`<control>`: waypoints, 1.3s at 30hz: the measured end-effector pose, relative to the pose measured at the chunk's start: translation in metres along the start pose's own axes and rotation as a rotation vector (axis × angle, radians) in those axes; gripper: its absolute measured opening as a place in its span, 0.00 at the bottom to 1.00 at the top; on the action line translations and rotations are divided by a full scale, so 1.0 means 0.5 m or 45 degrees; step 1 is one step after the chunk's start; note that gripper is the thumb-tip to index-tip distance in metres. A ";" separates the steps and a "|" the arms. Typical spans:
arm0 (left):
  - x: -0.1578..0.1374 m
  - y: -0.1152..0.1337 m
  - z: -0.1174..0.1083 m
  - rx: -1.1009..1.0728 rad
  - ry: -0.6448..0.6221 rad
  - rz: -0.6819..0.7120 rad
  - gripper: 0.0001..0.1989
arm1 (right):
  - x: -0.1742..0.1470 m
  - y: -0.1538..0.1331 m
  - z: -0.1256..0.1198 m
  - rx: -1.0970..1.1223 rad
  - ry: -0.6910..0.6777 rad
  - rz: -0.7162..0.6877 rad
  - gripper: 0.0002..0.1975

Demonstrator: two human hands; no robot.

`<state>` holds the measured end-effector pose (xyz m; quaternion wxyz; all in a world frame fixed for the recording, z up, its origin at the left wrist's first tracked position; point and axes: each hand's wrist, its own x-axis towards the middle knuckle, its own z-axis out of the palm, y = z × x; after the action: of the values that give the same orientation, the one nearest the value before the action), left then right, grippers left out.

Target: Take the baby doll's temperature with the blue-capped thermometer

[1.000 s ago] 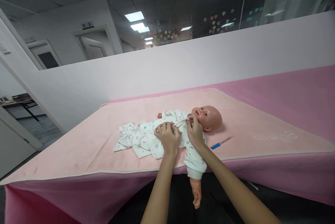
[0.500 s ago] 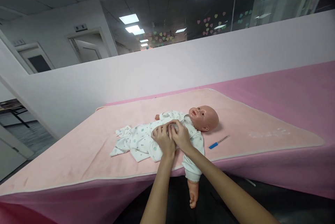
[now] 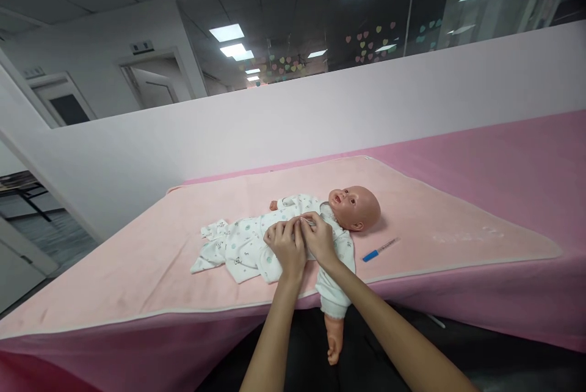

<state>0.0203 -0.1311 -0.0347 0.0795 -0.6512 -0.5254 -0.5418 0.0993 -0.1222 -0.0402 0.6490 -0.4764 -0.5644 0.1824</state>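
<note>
A baby doll [image 3: 359, 207] lies on its back, head to the right, in white printed baby clothes [image 3: 242, 245]. My left hand [image 3: 286, 242] and my right hand [image 3: 319, 236] meet over the doll's chest. The fingers of both are bent and pinched together on the front of the baby clothes, fingertips almost touching. Exactly which bit of cloth lies between them is hidden. One doll arm [image 3: 334, 337] hangs over the near edge of the table, below my right wrist.
A thermometer with a blue end [image 3: 381, 250] lies right of the doll. Under it all is a peach blanket [image 3: 151, 239] over a pink cloth [image 3: 503, 154]. A white low wall [image 3: 320, 111] with glass above stands behind. The near edge drops off toward me.
The fingers of my right hand have shifted slightly and draw closer into a pinch at the front of the clothes. The doll and thermometer appear slightly further left as the view shifts.
</note>
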 end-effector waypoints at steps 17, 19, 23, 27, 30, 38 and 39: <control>-0.017 -0.071 -0.068 -0.275 -0.144 -0.164 0.13 | -0.032 -0.005 0.011 -0.732 -0.102 -0.497 0.16; -0.016 -0.070 -0.067 -0.314 -0.117 -0.213 0.12 | -0.041 -0.018 0.014 -0.846 -0.282 -0.611 0.18; -0.015 -0.068 -0.069 -0.433 -0.093 -0.293 0.12 | -0.042 -0.031 0.016 -0.852 -0.518 -0.588 0.18; -0.015 -0.066 -0.072 -0.526 -0.060 -0.354 0.12 | -0.034 -0.023 0.017 -0.813 -0.528 -0.493 0.14; -0.014 -0.067 -0.071 -0.548 -0.044 -0.363 0.11 | -0.034 -0.017 0.019 -0.801 -0.520 -0.487 0.12; -0.015 -0.067 -0.070 -0.542 -0.051 -0.390 0.08 | -0.037 -0.020 0.020 -0.850 -0.442 -0.439 0.12; -0.016 -0.066 -0.070 -0.532 -0.054 -0.384 0.07 | -0.037 -0.020 0.021 -0.851 -0.432 -0.430 0.12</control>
<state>-0.0260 -0.1451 -0.0421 -0.1495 -0.5789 -0.4949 -0.6305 0.0813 -0.1372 -0.0433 0.3771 -0.5248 -0.7619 -0.0440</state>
